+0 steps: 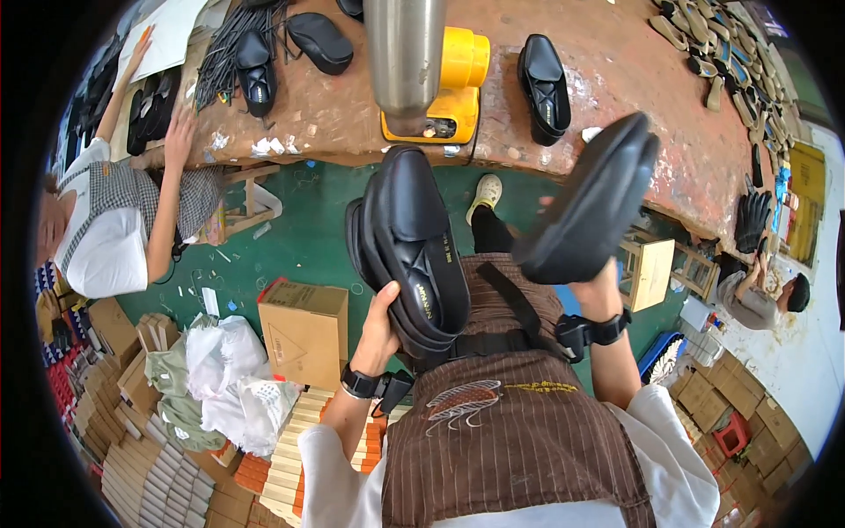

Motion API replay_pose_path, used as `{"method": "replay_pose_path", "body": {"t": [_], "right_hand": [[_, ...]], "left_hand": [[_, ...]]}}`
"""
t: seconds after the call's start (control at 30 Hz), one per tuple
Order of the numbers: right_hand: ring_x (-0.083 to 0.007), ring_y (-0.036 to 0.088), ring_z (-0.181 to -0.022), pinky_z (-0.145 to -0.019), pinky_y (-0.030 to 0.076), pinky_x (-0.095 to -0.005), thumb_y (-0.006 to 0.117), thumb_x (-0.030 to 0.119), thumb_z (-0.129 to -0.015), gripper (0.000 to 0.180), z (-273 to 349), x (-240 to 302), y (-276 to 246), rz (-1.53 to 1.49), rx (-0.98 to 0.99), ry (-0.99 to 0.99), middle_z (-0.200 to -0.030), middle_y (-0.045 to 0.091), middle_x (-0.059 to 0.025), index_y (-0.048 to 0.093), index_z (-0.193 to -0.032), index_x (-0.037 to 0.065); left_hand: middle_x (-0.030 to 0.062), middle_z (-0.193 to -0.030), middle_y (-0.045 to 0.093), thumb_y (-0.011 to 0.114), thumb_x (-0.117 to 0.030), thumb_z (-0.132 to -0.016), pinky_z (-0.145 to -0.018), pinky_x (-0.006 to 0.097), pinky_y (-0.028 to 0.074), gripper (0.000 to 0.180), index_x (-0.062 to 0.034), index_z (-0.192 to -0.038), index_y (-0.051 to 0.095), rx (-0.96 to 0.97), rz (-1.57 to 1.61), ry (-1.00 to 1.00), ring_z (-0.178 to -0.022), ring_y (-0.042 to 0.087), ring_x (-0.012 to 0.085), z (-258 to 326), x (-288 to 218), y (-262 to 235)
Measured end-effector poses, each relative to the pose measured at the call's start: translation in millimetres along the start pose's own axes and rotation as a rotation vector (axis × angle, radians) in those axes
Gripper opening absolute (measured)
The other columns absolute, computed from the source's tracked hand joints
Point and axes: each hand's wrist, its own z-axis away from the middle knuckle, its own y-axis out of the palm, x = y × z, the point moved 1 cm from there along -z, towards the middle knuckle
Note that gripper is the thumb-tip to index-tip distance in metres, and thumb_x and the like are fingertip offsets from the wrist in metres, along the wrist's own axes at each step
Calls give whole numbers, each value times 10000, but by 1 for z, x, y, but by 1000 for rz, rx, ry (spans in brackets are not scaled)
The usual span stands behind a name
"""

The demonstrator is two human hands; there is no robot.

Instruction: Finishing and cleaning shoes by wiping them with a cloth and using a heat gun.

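Floor (pixel 519 211) shows between the held shoes (pixel 421 202), below the table edge (pixel 352 155).

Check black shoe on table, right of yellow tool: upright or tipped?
Upright: the shoe rests on the table, insole facing up.

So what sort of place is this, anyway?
Probably a shoe workshop: there are black shoes in hand and more on the stained workbench, with beige footwear heaped toward its right end.
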Motion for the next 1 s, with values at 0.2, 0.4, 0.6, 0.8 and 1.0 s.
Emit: {"method": "replay_pose_path", "body": {"t": [0.2,0.4,0.6,0.8,1.0], "right_hand": [[-206,479,-1154,-942,432,-315,396,-192,-680,650,4,-52,22,507,93,131,-1277,478,-101,374,-1302,-3],[-210,553,-1060,-892,480,-332,480,31,-883,432,1,-47,7,61,-128,275,-1243,510,-72,372,-1301,13],[-259,556,-1044,-934,436,-402,424,222,-933,328,-19,-20,-88,-221,-287,23,-1161,574,-112,507,-1176,19],[-268,533,-1084,-965,420,-423,434,205,-935,316,-9,9,-93,-319,-362,-117,-1173,566,-114,502,-1187,28],[-233,552,-1068,-939,451,-399,469,248,-930,327,-2,-8,-129,-265,-375,-70,-1185,569,-76,497,-1202,70]], "left_hand": [[185,-1312,407,709,-172,-732,-1021,357,338,761,55,-1325,291,46,-215,162,-1198,425,268,-9,-7,46],[179,-1293,426,694,-195,-746,-972,350,396,747,50,-1327,292,-17,-340,110,-1152,467,259,-12,-9,46],[131,-1044,610,626,-378,-803,-790,341,533,540,-8,-1173,491,7,188,-14,-884,627,223,-14,-16,29],[209,-1134,559,480,-652,-795,-779,385,540,818,11,-1269,408,197,221,-86,-932,612,294,-27,1,23],[137,-1174,559,533,-542,-834,-893,385,488,683,-23,-1265,431,218,225,-107,-1028,579,242,3,-3,37]]}}
